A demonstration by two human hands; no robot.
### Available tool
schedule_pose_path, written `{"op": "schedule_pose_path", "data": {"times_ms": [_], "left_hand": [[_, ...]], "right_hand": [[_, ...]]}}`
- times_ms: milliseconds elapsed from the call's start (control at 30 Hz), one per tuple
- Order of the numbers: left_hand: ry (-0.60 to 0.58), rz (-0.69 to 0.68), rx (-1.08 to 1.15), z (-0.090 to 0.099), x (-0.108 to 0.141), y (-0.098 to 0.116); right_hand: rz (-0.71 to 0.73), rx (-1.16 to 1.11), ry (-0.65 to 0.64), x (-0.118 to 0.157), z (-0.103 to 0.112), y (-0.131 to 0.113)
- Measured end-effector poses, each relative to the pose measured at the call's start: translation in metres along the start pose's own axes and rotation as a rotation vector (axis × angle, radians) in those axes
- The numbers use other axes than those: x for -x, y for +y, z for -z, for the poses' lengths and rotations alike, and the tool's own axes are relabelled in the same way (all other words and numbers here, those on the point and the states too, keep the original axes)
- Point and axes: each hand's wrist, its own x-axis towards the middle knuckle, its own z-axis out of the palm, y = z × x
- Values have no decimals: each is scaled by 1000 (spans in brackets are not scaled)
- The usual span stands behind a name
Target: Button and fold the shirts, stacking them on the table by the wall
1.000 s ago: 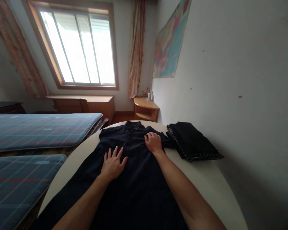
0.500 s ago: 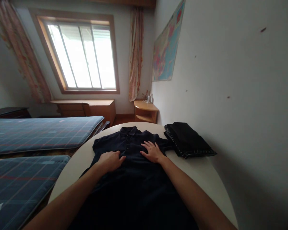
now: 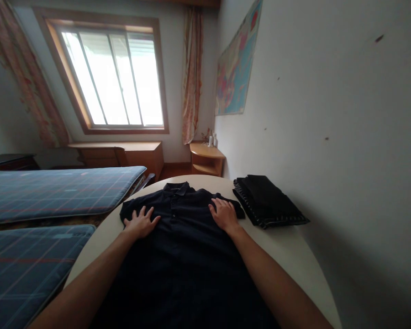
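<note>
Navy shirt (image 3: pixel 185 242) lies under the left hand (image 3: pixel 141 224) and right hand (image 3: pixel 225 214), each grip released. Uneven pressing could crease it.

Dark shirt (image 3: pixel 185 260) spread on the table (image 3: pixel 304 260)
Collar (image 3: pixel 181 189) at twelve o'clock, short sleeves (image 3: pixel 239 210) at ten and two.

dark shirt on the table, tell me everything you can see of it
The dark navy, nearly black shirt looks like soft fabric, with a collar, button placket and short sleeves. It lies spread front up on the pale table, collar at the far end, lower end out of view. The left hand and right hand rest on its upper part.
</note>
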Motion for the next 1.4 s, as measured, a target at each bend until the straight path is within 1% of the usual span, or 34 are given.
{"op": "schedule_pose_path", "data": {"times_ms": [67,133,167,233,300,333,400,467,500,600,700,767,867,1033,1200,1267,1300,1333,1400], "left_hand": [[-46,42,-24,14,1,6],[-81,71,-74,26,5,19],[-74,66,-104,30,8,28],[21,2,-123,32,16,50],[145,-108,-79,26,24,72],[163,-159,-52,20,28,82],[111,-217,1,5,34,96],[70,-223,43,-10,37,102],[83,-220,60,-17,38,103],[189,-241,105,-33,39,97],[224,-288,141,-40,40,89],[231,-313,154,-41,40,86],[240,-321,159,-42,40,85],[251,-321,160,-41,41,86],[258,-320,172,-39,43,86],[257,-323,171,-39,42,86],[257,-322,171,-39,42,86],[257,-322,170,-39,42,86],[258,-318,168,-39,42,86]], "right_hand": [[-88,30,-30,-2,4,7],[-154,60,-58,-3,7,14],[-175,73,-55,-3,8,17],[-194,94,-20,-2,8,21],[-217,105,14,0,6,25],[-242,103,13,1,4,28],[-306,79,-28,2,1,33],[-356,36,-68,1,-3,39],[-368,18,-76,0,-4,42],[-371,10,-70,-2,-9,48],[-338,18,-58,-1,-14,51],[-303,-3,-14,-1,-17,53],[-213,-68,122,-3,-18,56],[-42,-241,380,-7,-13,54],[66,-378,547,-5,-4,45],[122,-411,581,-1,2,38],[172,-424,580,2,6,34],[240,-437,563,6,9,30],[398,-457,488,14,16,19]]}}
